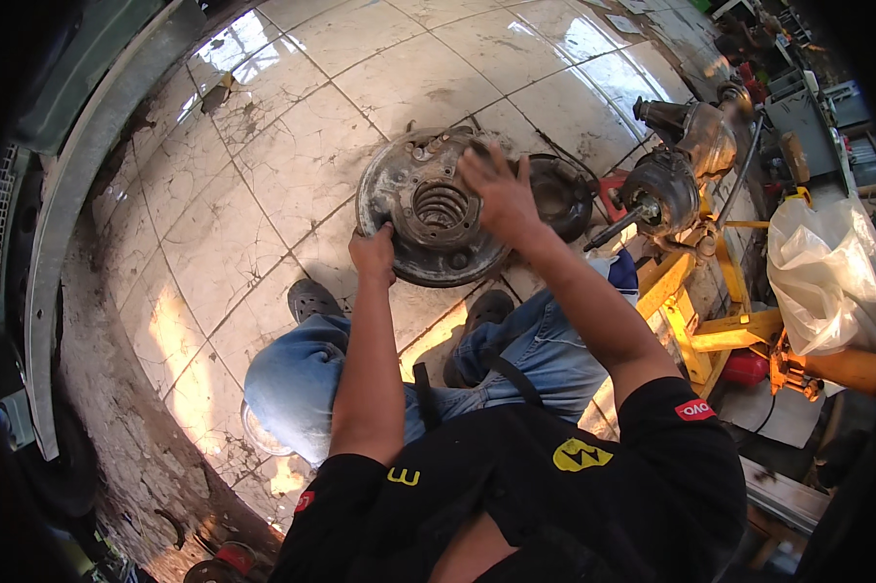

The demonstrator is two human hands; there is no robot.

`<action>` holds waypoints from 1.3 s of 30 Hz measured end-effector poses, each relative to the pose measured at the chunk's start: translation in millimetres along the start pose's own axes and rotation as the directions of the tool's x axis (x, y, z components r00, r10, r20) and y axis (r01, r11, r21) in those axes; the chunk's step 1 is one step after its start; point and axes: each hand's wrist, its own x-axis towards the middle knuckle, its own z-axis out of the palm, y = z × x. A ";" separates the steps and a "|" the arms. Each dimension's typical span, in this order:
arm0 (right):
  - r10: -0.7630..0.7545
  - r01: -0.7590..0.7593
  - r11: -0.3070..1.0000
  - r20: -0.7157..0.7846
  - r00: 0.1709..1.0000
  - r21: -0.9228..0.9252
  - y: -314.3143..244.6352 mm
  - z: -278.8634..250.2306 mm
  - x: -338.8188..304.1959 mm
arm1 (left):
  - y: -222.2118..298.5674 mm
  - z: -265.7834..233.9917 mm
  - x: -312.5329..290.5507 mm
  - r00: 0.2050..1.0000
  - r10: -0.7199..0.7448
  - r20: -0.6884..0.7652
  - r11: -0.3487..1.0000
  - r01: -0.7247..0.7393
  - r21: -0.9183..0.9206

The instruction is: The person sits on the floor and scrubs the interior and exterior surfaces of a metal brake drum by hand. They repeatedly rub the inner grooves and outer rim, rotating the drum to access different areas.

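Note:
A round, grimy metal brake backing plate (404, 185) rests low before my knees. Coils of a spring (442, 206) show through its centre hole. At the plate's lower left edge, my left hand (373, 255) grips the rim, with the thumb on the face. My right hand (499, 197) lies over the plate's right side, its fingers spread and slightly blurred; the fingertips appear to touch the surface near the upper right. What supports the plate underneath is hidden. Just right of it sits a dark round metal part (557, 199), partly behind my right hand.
A greasy axle housing (705, 141) with a protruding shaft stands at the right, near a yellow metal stand (695, 325). A clear plastic bag (826, 277) hangs beside it. Dirty tiles (292, 165) cover the floor. A curved metal edge (54, 243) runs along the left.

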 end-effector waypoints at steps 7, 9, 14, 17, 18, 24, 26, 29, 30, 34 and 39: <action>0.040 -0.036 0.996 0.060 0.997 -0.076 10.4 29.8 9.7 | 5.7 12.1 -6.7 0.999 0.007 0.052 1.000 -0.008 0.029; -0.057 0.053 0.998 0.208 0.977 0.026 -13.0 31.2 -7.5 | -1.2 2.6 0.5 0.999 -0.002 0.044 1.000 0.001 0.009; 0.102 -0.097 0.988 -0.039 0.994 0.117 -2.6 12.4 3.3 | -6.0 3.5 0.8 1.000 -0.013 0.006 0.999 0.013 -0.029; 0.279 -0.275 0.958 -0.044 0.959 0.081 10.6 19.6 20.2 | 0.0 10.7 -7.8 1.000 -0.012 0.027 0.998 0.014 -0.067; 0.242 -0.241 0.970 -0.022 0.970 0.038 12.6 24.7 18.3 | 3.1 13.7 -10.6 0.999 -0.016 0.041 0.996 0.020 -0.084; 0.015 -0.016 1.000 0.042 0.999 0.025 18.1 2.5 18.0 | 3.0 1.7 -7.5 0.999 -0.031 -0.018 0.999 0.031 -0.014; 0.147 -0.138 0.985 -0.083 0.986 0.105 26.4 5.6 21.6 | 1.2 5.5 -4.4 1.000 -0.021 -0.010 1.000 0.021 -0.014; 0.118 -0.113 0.988 0.040 0.992 -0.106 15.7 30.4 19.1 | 6.1 9.3 -9.7 1.000 -0.016 0.007 0.998 0.016 0.053; 0.024 -0.012 0.996 0.128 0.992 -0.089 3.1 28.2 12.9 | 9.2 7.1 -10.2 1.000 -0.016 0.008 0.996 0.015 0.087; -0.120 0.120 0.993 0.012 0.993 0.002 -8.8 23.1 4.2 | -3.0 -1.0 -5.1 1.000 0.005 0.005 1.000 -0.005 0.029; 0.076 -0.080 0.995 -0.068 0.995 -0.056 11.2 32.0 15.9 | 5.5 7.5 -11.9 1.000 -0.003 -0.016 1.000 0.004 0.031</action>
